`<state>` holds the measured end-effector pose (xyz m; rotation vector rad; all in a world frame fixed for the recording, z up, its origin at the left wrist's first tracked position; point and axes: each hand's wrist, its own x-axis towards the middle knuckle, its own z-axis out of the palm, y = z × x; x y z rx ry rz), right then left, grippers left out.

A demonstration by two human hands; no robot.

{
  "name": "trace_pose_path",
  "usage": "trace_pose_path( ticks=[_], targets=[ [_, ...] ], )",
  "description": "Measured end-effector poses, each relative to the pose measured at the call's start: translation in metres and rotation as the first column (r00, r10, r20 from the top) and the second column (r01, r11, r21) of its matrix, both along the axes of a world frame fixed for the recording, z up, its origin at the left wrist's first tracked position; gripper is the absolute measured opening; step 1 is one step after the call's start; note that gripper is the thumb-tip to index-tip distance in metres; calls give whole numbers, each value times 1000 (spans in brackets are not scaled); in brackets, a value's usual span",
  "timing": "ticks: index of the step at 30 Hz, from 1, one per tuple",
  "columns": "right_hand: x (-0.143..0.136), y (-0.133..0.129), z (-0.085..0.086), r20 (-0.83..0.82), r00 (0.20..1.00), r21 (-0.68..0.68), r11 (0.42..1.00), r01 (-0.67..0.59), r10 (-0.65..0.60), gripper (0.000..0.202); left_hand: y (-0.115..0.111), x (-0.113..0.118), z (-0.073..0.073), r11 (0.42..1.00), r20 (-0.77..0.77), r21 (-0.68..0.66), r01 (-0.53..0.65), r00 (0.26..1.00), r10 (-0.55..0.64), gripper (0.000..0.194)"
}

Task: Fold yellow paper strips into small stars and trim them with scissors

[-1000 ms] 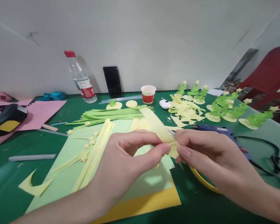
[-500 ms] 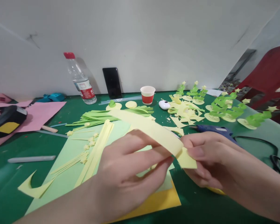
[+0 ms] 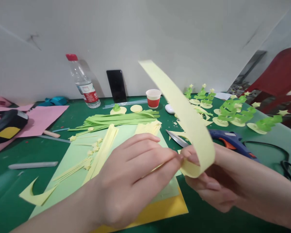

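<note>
A long pale yellow paper strip (image 3: pixel 184 110) curls up between my hands, its free end pointing up and to the left. My left hand (image 3: pixel 135 171) is closed, thumb and fingertips pinching the strip's lower end. Close against it, my right hand (image 3: pixel 215 178) is closed on the same end, with the strip bending round its fingers. Just beyond the right hand, the metal scissor blades (image 3: pixel 176 138) show; their handles are hidden, so I cannot tell whether that hand also holds them. Below my left hand lies a light green sheet (image 3: pixel 70 168) with yellow strips (image 3: pixel 103 152) and tiny paper stars (image 3: pixel 94 149).
Green paper strips (image 3: pixel 116 119), a paper cup (image 3: pixel 153 98), a phone (image 3: pixel 116 86) and a water bottle (image 3: pixel 86 87) stand or lie along the back. On the right are a blue glue gun (image 3: pixel 232 140) with a cord and several green paper spirals topped with stars (image 3: pixel 235 111). Pink paper (image 3: pixel 43 118) lies left.
The strip has swung from lying leftward over my left hand to arching upward. My left fingers have drawn together at its lower end, and my right hand has turned, uncovering the scissor blades.
</note>
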<state>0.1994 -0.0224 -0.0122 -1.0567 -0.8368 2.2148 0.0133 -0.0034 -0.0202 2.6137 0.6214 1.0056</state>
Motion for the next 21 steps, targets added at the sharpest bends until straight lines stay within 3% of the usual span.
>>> trace_pose_path(
  ticks=[2, 4, 7, 8, 10, 12, 13, 16, 21],
  targets=[
    [2, 0, -3, -70, 997, 25, 1000, -12, 14, 23, 2, 5, 0, 988, -25, -139, -60, 998, 57, 28],
    [3, 0, -7, -87, 995, 65, 997, -32, 38, 28, 2, 10, 0, 982, 57, -157, -102, 992, 112, 25],
    [3, 1, -9, 96, 995, 285, 958, -16, -12, 31, 2, 15, 0, 957, 195, -253, -142, 962, 194, 17],
    [3, 1, -8, 181, 981, 421, 907, -11, -73, 28, 3, 16, 0, 934, 220, -326, -146, 949, 225, 16],
    [3, 2, -6, 299, 927, 683, 729, -42, -226, 22, 3, 16, 0, 865, 218, -483, -137, 938, 269, 14],
    [3, 2, -5, 348, 880, 823, 554, -122, -323, 24, 4, 16, 1, 792, 202, -602, -98, 942, 270, 14],
    [2, 2, -4, 366, 862, 854, 496, -159, -352, 27, 4, 16, 2, 761, 193, -644, -81, 945, 264, 14],
    [2, 3, -5, 413, 812, 882, 405, -242, -413, 29, 3, 18, 3, 734, 179, -675, -71, 950, 257, 16],
    [2, 5, -10, 455, 757, 884, 336, -324, -469, 27, 1, 20, 3, 823, 178, -555, -120, 949, 259, 16]
  ],
)
